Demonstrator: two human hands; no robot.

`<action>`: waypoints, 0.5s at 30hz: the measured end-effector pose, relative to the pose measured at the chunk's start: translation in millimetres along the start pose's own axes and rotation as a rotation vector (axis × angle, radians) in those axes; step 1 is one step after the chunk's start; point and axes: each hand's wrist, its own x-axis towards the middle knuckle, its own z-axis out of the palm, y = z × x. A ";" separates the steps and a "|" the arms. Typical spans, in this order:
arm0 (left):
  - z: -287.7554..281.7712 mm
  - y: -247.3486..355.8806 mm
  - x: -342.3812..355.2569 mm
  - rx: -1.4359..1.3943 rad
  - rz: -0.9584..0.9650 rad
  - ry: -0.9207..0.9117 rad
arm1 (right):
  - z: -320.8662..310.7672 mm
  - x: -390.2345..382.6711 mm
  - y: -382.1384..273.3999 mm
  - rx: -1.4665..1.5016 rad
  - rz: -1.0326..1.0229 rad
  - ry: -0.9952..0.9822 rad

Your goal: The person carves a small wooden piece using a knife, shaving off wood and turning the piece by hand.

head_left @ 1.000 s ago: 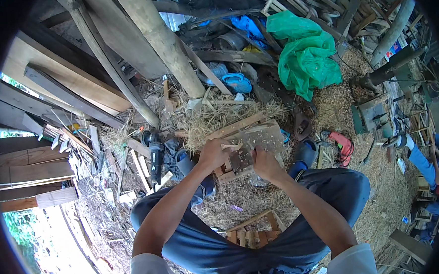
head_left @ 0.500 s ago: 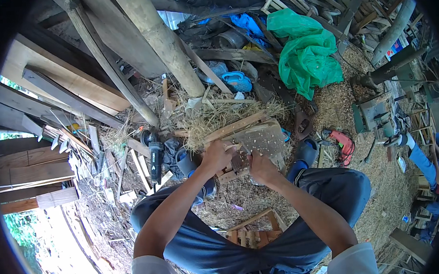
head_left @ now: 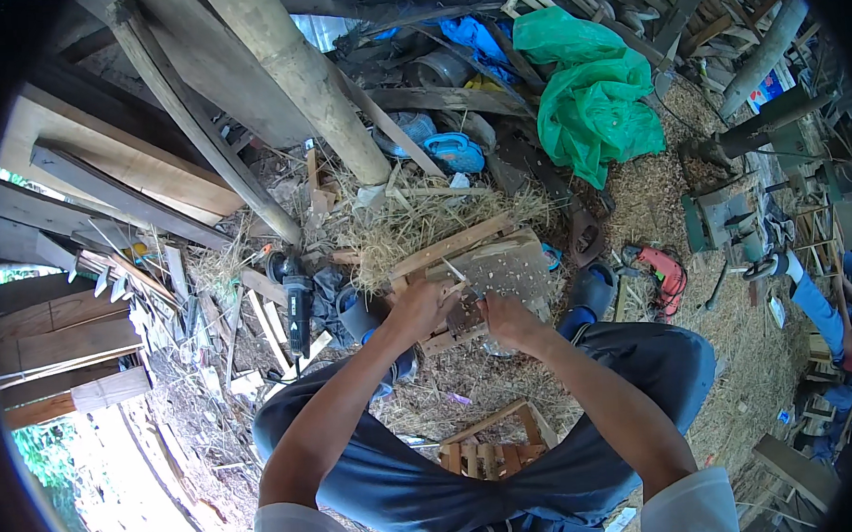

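Observation:
My left hand [head_left: 423,309] is closed around a thin pale wooden stick [head_left: 454,269], whose end pokes out past the fingers over a low wooden block [head_left: 517,261]. To its right, my right hand [head_left: 511,321] is in a fist, thumb side toward the stick. What that fist grips is mostly hidden; only a small dark edge shows by the thumb. Pale chips are scattered over the block's top. Along the far side of the block lies a wooden strip [head_left: 452,245].
Left of my foot lies a black angle grinder [head_left: 298,311]; a red power drill [head_left: 665,278] is on the right. Straw [head_left: 414,218], a green plastic sheet [head_left: 596,103] and bamboo poles [head_left: 291,71] are beyond. A slatted wooden frame [head_left: 493,450] sits between my legs. Another person's arm [head_left: 818,303] shows far right.
The stick's tip now points away from me above the left hand. My right hand stays close beside it, with less of a thin grey edge showing. The view has shifted slightly.

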 end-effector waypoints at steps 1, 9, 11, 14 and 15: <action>-0.9 -5.2 -1.6 0.073 0.030 -0.010 | -10.6 2.2 -9.7 0.086 0.085 -0.084; 8.1 -1.5 4.4 0.162 0.080 -0.002 | -14.5 18.9 1.4 0.190 0.135 -0.135; 7.2 3.5 5.9 0.106 -0.002 -0.017 | -13.5 22.7 1.4 0.240 0.119 -0.091; 6.9 -3.3 3.7 0.158 0.049 -0.032 | -25.5 22.4 -8.2 0.271 0.120 -0.123; 5.5 -2.9 3.8 0.169 0.055 -0.019 | -36.7 22.4 -15.5 0.429 0.265 -0.247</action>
